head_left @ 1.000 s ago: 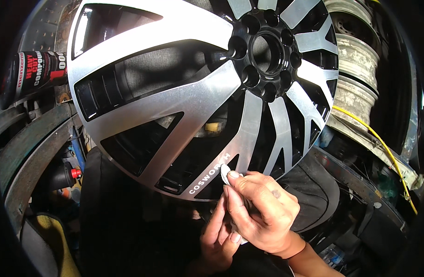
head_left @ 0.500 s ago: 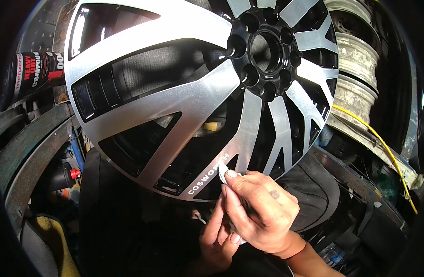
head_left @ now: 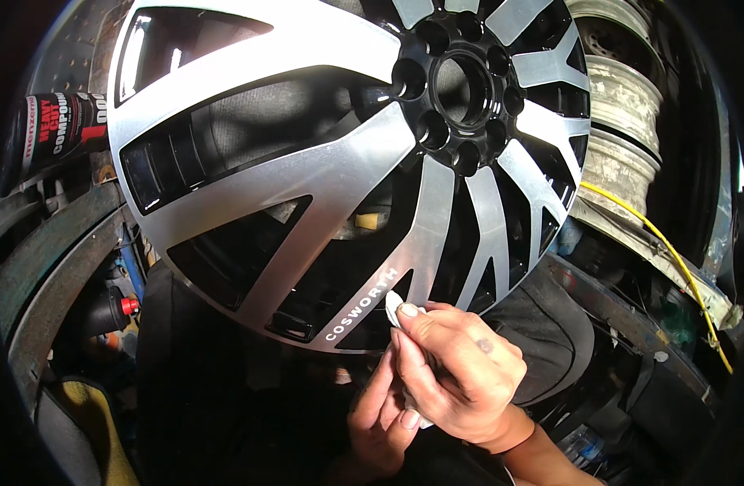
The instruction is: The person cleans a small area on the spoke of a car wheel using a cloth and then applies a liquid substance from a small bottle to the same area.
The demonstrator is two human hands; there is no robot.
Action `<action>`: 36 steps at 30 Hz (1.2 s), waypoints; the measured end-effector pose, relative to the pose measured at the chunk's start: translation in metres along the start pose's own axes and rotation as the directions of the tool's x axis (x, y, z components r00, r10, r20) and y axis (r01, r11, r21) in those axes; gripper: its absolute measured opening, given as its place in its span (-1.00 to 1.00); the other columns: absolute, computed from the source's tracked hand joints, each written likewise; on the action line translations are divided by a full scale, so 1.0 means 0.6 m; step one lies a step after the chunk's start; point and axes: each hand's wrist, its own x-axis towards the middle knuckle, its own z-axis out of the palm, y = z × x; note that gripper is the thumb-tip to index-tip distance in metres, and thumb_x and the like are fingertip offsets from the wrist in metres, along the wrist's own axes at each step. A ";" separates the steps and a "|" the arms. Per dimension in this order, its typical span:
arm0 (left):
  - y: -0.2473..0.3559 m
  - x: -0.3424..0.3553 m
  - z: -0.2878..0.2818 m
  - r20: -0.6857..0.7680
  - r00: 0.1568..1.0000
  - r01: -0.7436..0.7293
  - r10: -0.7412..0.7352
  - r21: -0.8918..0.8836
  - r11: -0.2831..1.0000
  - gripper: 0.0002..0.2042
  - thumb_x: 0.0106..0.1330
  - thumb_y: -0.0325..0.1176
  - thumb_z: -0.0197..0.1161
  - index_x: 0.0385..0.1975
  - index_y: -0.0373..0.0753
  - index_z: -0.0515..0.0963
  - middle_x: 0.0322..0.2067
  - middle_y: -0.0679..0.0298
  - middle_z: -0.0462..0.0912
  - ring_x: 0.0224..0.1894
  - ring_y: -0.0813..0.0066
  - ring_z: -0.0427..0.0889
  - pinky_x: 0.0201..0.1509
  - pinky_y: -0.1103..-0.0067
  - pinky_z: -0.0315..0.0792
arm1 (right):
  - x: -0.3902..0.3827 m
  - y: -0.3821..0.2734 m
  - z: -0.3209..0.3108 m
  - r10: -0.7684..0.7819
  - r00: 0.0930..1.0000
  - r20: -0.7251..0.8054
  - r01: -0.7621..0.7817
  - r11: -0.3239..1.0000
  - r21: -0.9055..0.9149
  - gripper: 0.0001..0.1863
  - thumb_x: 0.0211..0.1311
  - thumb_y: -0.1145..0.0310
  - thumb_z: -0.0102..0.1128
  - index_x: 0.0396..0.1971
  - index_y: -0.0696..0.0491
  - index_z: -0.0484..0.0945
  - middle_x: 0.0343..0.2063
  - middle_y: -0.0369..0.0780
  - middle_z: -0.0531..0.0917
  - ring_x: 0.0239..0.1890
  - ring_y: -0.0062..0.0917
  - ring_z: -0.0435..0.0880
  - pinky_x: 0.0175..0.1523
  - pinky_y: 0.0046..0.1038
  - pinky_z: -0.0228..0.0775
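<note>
A car wheel rim point(head_left: 339, 182) with bright metal spokes and black recesses fills the upper middle, tilted towards me. White raised-looking lettering point(head_left: 361, 306) runs along its nearest spoke. My right hand point(head_left: 469, 373) pinches a folded white cloth point(head_left: 395, 309) between thumb and forefinger, its tip close to the far end of the lettering; whether it touches the metal is hard to see. Just below, my left hand point(head_left: 377, 417) is closed round the cloth's lower part, which is mostly hidden between the two hands.
A dark bottle of polishing compound point(head_left: 56, 134) lies at the left, by a curved metal frame point(head_left: 56, 259). Stacked bare rims point(head_left: 619, 101) stand at the right, with a yellow hose point(head_left: 663, 247) beside them. A dark bottle with a red cap point(head_left: 129, 306) sits lower left.
The cloth tip has drawn back slightly from the lettering, baring its last letters. The rim has shifted a little left in view. Both hands keep their hold.
</note>
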 end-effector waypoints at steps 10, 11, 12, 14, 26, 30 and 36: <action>0.018 0.006 0.002 -0.040 0.997 0.070 -0.065 0.122 0.990 -0.31 0.27 -0.55 -0.07 0.38 -0.50 -0.20 0.39 -0.07 -0.01 0.41 0.24 0.08 0.44 0.42 0.03 | 0.009 -0.007 0.004 0.020 1.000 0.018 -0.020 1.000 -0.017 -0.78 -0.11 0.68 0.38 -0.37 0.23 0.64 -0.46 -0.15 0.69 -0.45 -0.42 0.71 -0.27 -0.51 0.59; 0.019 0.007 0.002 -0.026 0.998 0.055 -0.052 0.128 0.990 -0.32 0.27 -0.56 -0.08 0.38 -0.51 -0.19 0.39 -0.07 -0.01 0.41 0.24 0.08 0.44 0.42 0.03 | 0.008 -0.007 0.003 0.016 1.000 0.020 -0.016 1.000 -0.027 -0.78 -0.11 0.68 0.38 -0.37 0.23 0.64 -0.46 -0.15 0.69 -0.46 -0.42 0.70 -0.28 -0.51 0.59; 0.019 0.008 0.002 -0.011 0.999 0.040 -0.039 0.134 0.990 -0.32 0.27 -0.56 -0.08 0.38 -0.51 -0.19 0.39 -0.07 -0.02 0.41 0.23 0.08 0.44 0.42 0.03 | 0.008 -0.007 0.002 0.012 1.000 0.023 -0.011 0.999 -0.037 -0.77 -0.12 0.68 0.38 -0.36 0.23 0.64 -0.46 -0.15 0.69 -0.46 -0.42 0.70 -0.29 -0.52 0.58; 0.023 0.008 0.001 -0.011 0.999 0.048 -0.047 0.149 0.988 -0.32 0.27 -0.57 -0.08 0.38 -0.52 -0.19 0.39 -0.07 -0.02 0.42 0.23 0.07 0.44 0.43 0.03 | 0.009 -0.008 0.004 0.010 1.000 0.022 -0.009 0.999 -0.035 -0.77 -0.12 0.68 0.39 -0.36 0.23 0.64 -0.46 -0.15 0.68 -0.46 -0.42 0.70 -0.30 -0.52 0.58; 0.017 0.002 -0.004 -0.008 0.997 0.071 -0.071 0.117 0.991 -0.30 0.26 -0.52 -0.09 0.36 -0.56 -0.23 0.39 -0.11 -0.07 0.44 0.21 0.00 0.46 0.41 -0.04 | 0.012 -0.009 0.002 -0.002 1.000 0.025 0.004 0.999 -0.044 -0.76 -0.13 0.67 0.39 -0.35 0.23 0.65 -0.48 -0.16 0.68 -0.47 -0.41 0.69 -0.29 -0.50 0.58; 0.010 0.003 -0.006 0.017 0.999 0.034 -0.036 0.075 0.997 -0.29 0.26 -0.49 -0.09 0.36 -0.57 -0.26 0.40 -0.11 -0.09 0.44 0.21 -0.01 0.46 0.41 -0.06 | 0.008 -0.011 0.002 0.006 1.000 0.021 -0.005 0.999 -0.035 -0.77 -0.12 0.66 0.39 -0.35 0.23 0.65 -0.47 -0.16 0.68 -0.46 -0.41 0.69 -0.23 -0.48 0.60; 0.025 0.007 0.001 -0.031 0.994 0.103 -0.100 0.130 0.986 -0.31 0.27 -0.50 -0.12 0.36 -0.57 -0.25 0.39 -0.11 -0.06 0.44 0.22 0.02 0.46 0.44 -0.04 | 0.010 -0.009 0.005 0.008 1.000 0.023 -0.007 0.999 -0.047 -0.76 -0.12 0.66 0.39 -0.35 0.23 0.65 -0.47 -0.16 0.68 -0.47 -0.41 0.69 -0.30 -0.50 0.59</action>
